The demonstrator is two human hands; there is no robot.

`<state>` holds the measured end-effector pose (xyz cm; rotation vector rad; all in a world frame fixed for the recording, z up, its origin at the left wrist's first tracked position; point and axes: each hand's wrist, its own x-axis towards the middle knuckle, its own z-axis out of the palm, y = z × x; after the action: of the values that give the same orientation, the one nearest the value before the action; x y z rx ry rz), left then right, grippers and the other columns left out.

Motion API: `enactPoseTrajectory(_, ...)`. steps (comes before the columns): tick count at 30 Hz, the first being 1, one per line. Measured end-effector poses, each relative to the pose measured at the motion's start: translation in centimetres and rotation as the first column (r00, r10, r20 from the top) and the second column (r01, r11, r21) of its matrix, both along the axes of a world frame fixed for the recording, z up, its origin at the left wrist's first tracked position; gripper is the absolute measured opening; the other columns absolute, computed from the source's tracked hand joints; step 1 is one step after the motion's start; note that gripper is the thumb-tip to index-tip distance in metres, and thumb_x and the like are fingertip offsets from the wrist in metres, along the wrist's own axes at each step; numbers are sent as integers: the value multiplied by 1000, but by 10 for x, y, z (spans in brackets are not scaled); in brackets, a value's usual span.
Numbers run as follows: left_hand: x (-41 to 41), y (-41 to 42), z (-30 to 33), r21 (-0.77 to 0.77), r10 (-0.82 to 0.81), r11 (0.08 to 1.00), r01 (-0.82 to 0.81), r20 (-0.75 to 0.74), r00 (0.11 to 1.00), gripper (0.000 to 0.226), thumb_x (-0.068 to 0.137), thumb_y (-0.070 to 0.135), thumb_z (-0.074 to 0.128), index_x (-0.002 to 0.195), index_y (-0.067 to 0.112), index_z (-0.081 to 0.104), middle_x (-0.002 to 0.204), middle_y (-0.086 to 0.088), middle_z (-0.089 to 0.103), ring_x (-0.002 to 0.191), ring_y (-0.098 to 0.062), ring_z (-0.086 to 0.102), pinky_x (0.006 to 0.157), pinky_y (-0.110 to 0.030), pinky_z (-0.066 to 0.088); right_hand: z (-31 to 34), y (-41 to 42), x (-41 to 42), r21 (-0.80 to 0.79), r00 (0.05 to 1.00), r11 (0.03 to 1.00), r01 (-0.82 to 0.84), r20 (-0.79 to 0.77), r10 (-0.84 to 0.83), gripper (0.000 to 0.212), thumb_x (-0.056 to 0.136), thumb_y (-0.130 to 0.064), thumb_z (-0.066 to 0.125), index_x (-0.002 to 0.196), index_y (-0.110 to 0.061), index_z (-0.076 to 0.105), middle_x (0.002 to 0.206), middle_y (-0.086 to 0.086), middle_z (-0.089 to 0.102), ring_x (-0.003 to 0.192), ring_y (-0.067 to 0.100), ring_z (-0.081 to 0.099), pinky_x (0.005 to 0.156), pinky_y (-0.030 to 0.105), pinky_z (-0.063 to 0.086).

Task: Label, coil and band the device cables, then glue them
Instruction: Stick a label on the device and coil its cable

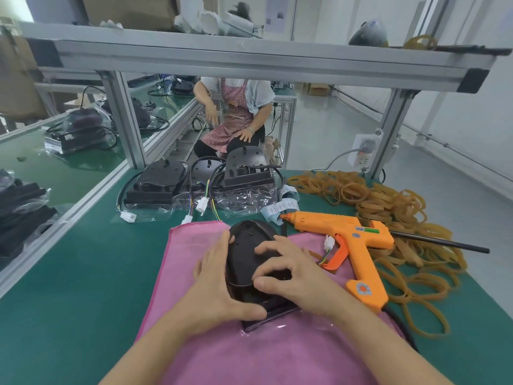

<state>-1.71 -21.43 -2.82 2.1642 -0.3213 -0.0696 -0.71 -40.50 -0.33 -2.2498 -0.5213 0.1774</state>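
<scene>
Device: a black, oval plastic device [249, 251] lies on a pink cloth mat [277, 354] at the middle of the green bench top [83, 287], its near end in a clear plastic bag [305, 320].
Left hand: the left hand [219, 284] lies against the device's 9 o'clock side, fingers straight along the shell, thumb across the near end; it presses rather than wraps.
Right hand: the right hand [288, 270] sits on the device's 3 o'clock side with fingers curled over the top; whether they pinch a cable beneath cannot be told.
Cable: a white connector with coloured wires [329, 243] shows at 2 o'clock of the device, beside the trigger.
Glue gun: an orange plastic hot-glue gun [352, 240] lies on its side at 3 o'clock, nozzle pointing to 9 o'clock.
Bands: a loose heap of tan rubber bands [394, 207] spreads from 1 to 4 o'clock.
Labels: a strip of white printed labels [280, 207] lies at 12 o'clock, just beyond the nozzle.
Bagged units: three more black devices [158, 179] rest in clear bags at 11 to 12 o'clock, cables and white plugs trailing out.
</scene>
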Motion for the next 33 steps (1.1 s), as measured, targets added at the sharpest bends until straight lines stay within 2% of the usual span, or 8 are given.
enactPoseTrajectory(3,-2,-2,-4,241,34,968,-70,148,988,140,35,71,64,152,32,-2,148,21,17,135,3,9,118,-40,4,1,3,0,-68,1000,998,-18,20,19,3,88,-36,67,85,-34,68,129,-27,40,142,1,9,116,52,-9)
enactPoseTrajectory(10,5,3,-3,279,32,957,-74,153,988,137,35,77,64,151,37,3,149,29,17,140,4,15,117,-40,-4,3,11,2,-129,994,991,-23,103,36,9,87,-33,67,87,-24,70,134,-20,40,142,2,9,115,50,-13)
enactPoseTrajectory(16,11,8,-1,321,8,946,-47,123,992,135,36,74,66,151,38,4,146,31,22,137,8,18,116,-41,-7,23,29,15,-343,972,933,-112,158,175,18,86,-37,65,80,-21,71,108,-13,58,116,1,42,111,53,-18)
enactPoseTrajectory(19,18,16,4,433,-46,901,-5,107,993,136,36,82,59,152,37,3,150,27,20,140,4,18,116,-45,-5,33,31,17,-235,983,961,-143,80,166,15,92,-30,61,78,-23,62,92,-1,65,92,8,54,111,40,20)
enactPoseTrajectory(21,24,21,9,551,-76,834,17,86,993,141,33,87,52,153,32,4,155,21,17,143,-2,17,116,-46,-4,44,25,20,-216,985,970,-108,109,134,15,95,-31,56,82,-25,57,78,-3,61,75,10,52,78,30,40)
enactPoseTrajectory(25,28,23,13,587,-108,807,62,43,993,139,34,86,54,153,32,8,157,21,11,143,-1,14,116,-47,-7,44,4,9,-335,923,940,-61,338,181,18,97,-34,51,98,-27,67,74,-13,62,72,6,52,65,26,38)
enactPoseTrajectory(28,27,23,9,557,-105,829,53,63,992,134,36,83,57,152,37,7,154,25,12,142,1,16,117,-49,-6,23,-11,-12,-183,968,980,-78,221,119,19,95,-30,58,105,-23,73,80,-21,70,75,-3,60,67,13,41)
enactPoseTrajectory(33,23,21,15,644,-160,763,56,104,982,121,41,88,50,147,53,3,156,21,13,143,0,17,115,-52,-11,7,-5,-19,-142,941,989,-50,326,94,29,93,-38,54,110,-23,71,93,-6,74,84,7,64,78,30,48)
